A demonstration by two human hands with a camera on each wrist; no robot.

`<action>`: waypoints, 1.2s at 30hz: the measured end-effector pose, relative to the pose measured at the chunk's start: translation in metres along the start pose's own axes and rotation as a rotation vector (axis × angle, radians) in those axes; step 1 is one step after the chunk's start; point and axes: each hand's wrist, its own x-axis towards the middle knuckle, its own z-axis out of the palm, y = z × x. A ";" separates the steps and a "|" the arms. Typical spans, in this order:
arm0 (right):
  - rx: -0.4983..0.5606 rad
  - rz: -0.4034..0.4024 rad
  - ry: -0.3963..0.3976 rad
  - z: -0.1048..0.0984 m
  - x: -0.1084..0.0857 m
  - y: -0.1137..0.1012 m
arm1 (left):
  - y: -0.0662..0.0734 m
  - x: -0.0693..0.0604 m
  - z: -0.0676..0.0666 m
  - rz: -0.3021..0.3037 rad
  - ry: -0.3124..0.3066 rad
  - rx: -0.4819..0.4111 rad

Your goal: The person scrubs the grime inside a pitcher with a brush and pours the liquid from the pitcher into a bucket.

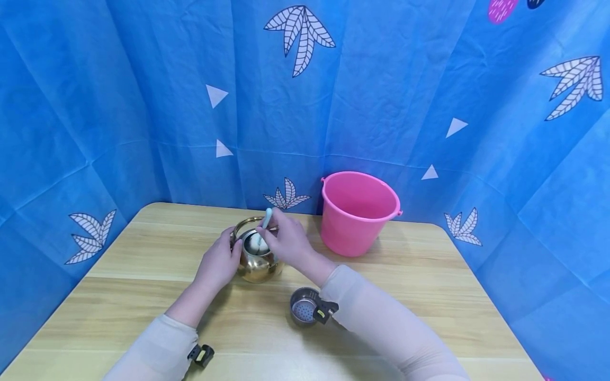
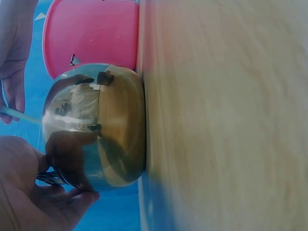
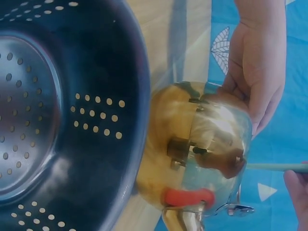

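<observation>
A shiny gold teapot (image 1: 259, 271) stands upright on the table, its lid off and its hoop handle raised. At its left side, my left hand (image 1: 220, 260) grips the pot near the handle's base, as the left wrist view also shows. My right hand (image 1: 289, 239) pinches the pale blue stick handle of a cleaning brush (image 1: 268, 216) over the opening. The brush's white head sits in the pot's mouth; how deep it reaches is hidden. Below my right forearm lies a perforated metal tea strainer (image 1: 303, 308), touched by neither hand and large in the right wrist view.
Behind and to the right of the pot stands a pink bucket (image 1: 355, 233). A blue patterned curtain (image 1: 281, 121) encloses the back and sides of the wooden table (image 1: 143, 296). The pot's spout (image 3: 180, 221) points to the right.
</observation>
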 end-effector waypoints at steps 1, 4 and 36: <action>-0.004 -0.004 -0.007 0.000 0.000 0.000 | 0.000 0.000 0.000 0.000 -0.001 0.001; -0.032 -0.018 -0.035 0.000 0.001 -0.002 | 0.000 0.000 0.000 0.001 -0.003 0.002; -0.215 -0.208 -0.177 0.000 0.011 -0.018 | -0.004 0.001 0.002 0.002 -0.025 0.005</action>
